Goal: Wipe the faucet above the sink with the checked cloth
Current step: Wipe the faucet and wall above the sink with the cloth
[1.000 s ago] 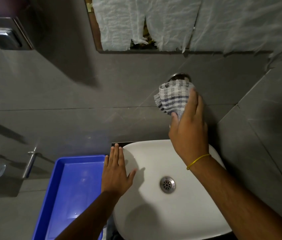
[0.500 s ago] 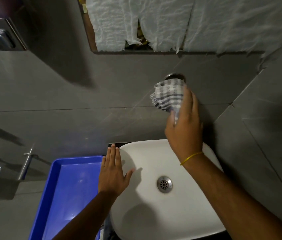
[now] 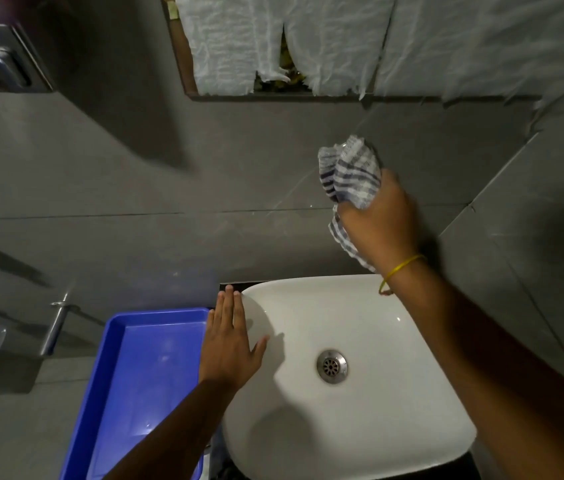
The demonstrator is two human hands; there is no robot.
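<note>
The blue-and-white checked cloth (image 3: 349, 173) bunched in the right hand (image 3: 379, 220) hides the faucet entirely, and the blue plastic tray (image 3: 114, 368) runs off the bottom edge.

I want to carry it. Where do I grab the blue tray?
Probably take the blue tray by its raised rim along the long left edge, from the left. The left hand and white sink crowd its right side.

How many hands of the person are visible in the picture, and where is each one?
2. The left hand lies flat on the left rim of the white sink, beside the blue tray. The right hand is raised at the wall above the sink, gripping the checked cloth.
</note>
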